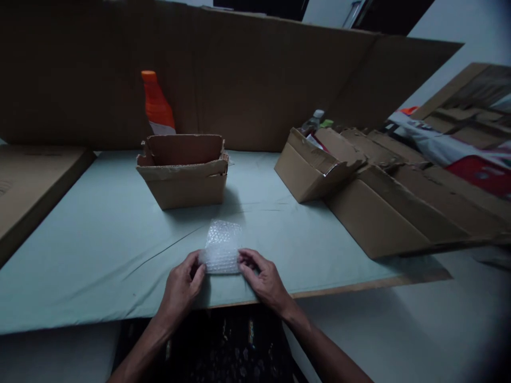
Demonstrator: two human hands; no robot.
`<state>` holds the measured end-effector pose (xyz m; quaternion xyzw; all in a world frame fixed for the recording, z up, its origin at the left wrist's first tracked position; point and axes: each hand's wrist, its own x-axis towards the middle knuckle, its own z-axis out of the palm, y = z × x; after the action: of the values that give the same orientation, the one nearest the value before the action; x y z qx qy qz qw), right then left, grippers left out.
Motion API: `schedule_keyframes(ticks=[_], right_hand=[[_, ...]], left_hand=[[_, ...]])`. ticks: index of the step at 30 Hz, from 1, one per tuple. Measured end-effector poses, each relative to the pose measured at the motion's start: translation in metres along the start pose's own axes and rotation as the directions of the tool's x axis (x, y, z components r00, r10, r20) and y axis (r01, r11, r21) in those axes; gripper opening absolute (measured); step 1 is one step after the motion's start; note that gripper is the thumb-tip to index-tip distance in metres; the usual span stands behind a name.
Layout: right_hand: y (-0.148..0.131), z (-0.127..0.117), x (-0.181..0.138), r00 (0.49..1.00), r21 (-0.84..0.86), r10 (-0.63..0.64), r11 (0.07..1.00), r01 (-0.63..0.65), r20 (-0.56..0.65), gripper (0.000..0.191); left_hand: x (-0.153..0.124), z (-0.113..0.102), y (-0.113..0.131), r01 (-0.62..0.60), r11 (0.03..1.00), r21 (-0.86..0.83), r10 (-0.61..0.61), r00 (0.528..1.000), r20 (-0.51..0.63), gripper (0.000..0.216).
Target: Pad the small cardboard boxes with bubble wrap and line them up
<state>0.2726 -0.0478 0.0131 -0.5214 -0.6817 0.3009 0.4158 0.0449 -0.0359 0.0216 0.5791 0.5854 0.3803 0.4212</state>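
A small piece of clear bubble wrap (223, 247) lies near the front edge of the table, roughly square with its bubbles showing. My left hand (187, 276) pinches its left edge between thumb and fingers. On the opposite edge, my right hand (261, 275) grips it the same way, fingers curled. Just beyond the wrap stands an open cardboard box (191, 186), whose inside floor is hidden from here.
Behind the box rises an orange bottle (157, 103). At the right, a smaller carton (301, 167) holds a clear bottle and other items, beside larger cardboard boxes (379, 213). A flat carton (35, 181) lies at left; a cardboard panel (239, 80) closes off the back.
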Motion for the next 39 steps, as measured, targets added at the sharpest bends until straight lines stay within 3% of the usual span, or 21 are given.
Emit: schedule_keyframes(ticks=[2,4,7,10,14,16,19,21,23,28,32,36,39], right_hand=[[0.000,-0.003,-0.005,0.990,-0.110,-0.073,0.992,0.060,-0.120,0.031],[-0.003,-0.005,-0.008,0.969,-0.228,-0.209,0.958,0.175,-0.134,0.029],[-0.009,-0.002,-0.011,0.941,-0.314,-0.337,0.890,0.331,0.037,0.028],[-0.011,0.005,-0.009,0.929,-0.362,-0.306,0.858,0.364,0.208,0.032],[-0.004,0.013,-0.004,0.932,-0.417,-0.276,0.837,0.353,0.234,0.029],[0.000,0.014,-0.002,0.926,-0.435,-0.310,0.819,0.375,0.215,0.023],[0.003,0.014,0.000,0.916,-0.427,-0.357,0.811,0.401,0.182,0.020],[0.002,0.014,0.000,0.918,-0.408,-0.362,0.823,0.395,0.160,0.019],[0.001,0.014,0.001,0.926,-0.374,-0.348,0.848,0.377,0.144,0.017],[-0.001,0.008,0.001,0.947,-0.270,-0.300,0.908,0.321,0.118,0.015],[-0.005,0.000,-0.004,0.945,-0.346,-0.326,0.887,0.306,0.000,0.025],[-0.009,0.000,-0.005,0.920,-0.422,-0.374,0.820,0.386,0.116,0.027],[-0.004,0.007,0.002,0.911,-0.469,-0.350,0.780,0.413,0.220,0.027]], left_hand=[[0.004,0.001,-0.002,0.015,0.998,0.067,-0.013,1.000,-0.023,0.032],[0.007,0.002,-0.003,0.019,0.993,0.118,-0.016,0.999,-0.032,0.035],[0.009,0.006,-0.005,-0.012,0.985,0.174,0.014,1.000,-0.010,0.038],[0.010,0.009,-0.007,-0.038,0.965,0.260,0.035,0.999,0.014,0.041],[0.007,0.005,-0.010,-0.120,0.923,0.365,0.140,0.990,-0.028,0.042],[0.001,-0.001,-0.012,-0.227,0.888,0.399,0.270,0.961,-0.055,0.040],[-0.008,-0.007,-0.016,-0.436,0.767,0.472,0.491,0.871,0.007,0.040],[-0.013,-0.006,-0.018,-0.542,0.686,0.486,0.573,0.814,0.099,0.045],[-0.016,-0.002,-0.020,-0.584,0.675,0.451,0.592,0.793,0.141,0.045],[-0.013,0.006,-0.018,-0.479,0.823,0.304,0.479,0.874,0.081,0.026],[-0.004,0.006,-0.017,-0.335,0.888,0.314,0.346,0.938,0.021,0.025],[0.006,0.011,-0.019,-0.306,0.876,0.374,0.336,0.942,-0.018,0.026],[0.009,0.015,-0.021,-0.377,0.824,0.424,0.431,0.902,-0.034,0.025]])
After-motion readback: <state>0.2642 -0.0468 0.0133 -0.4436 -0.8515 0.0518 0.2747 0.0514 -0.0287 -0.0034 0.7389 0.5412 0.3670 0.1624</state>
